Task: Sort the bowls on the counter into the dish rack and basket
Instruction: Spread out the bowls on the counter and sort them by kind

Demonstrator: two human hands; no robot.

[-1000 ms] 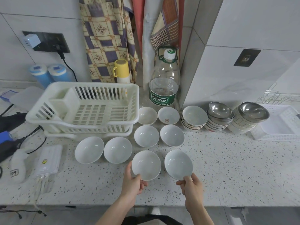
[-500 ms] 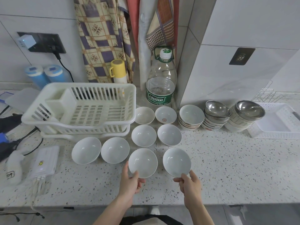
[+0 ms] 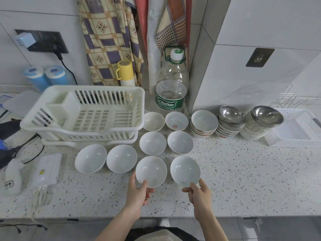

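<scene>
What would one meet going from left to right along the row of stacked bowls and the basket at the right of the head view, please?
Stack of white patterned bowls → stack topped by a steel bowl → taller stack topped by a steel bowl → white basket.

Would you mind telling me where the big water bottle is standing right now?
In the head view the water bottle stands at the back of the counter, in the wall corner, just right of the dish rack and behind the small bowls.

Probably a home kitchen: speckled stone counter (image 3: pixel 243 171), tiled walls, dish rack (image 3: pixel 90 115), stacked bowls (image 3: pixel 205 124), water bottle (image 3: pixel 171 84).
</scene>
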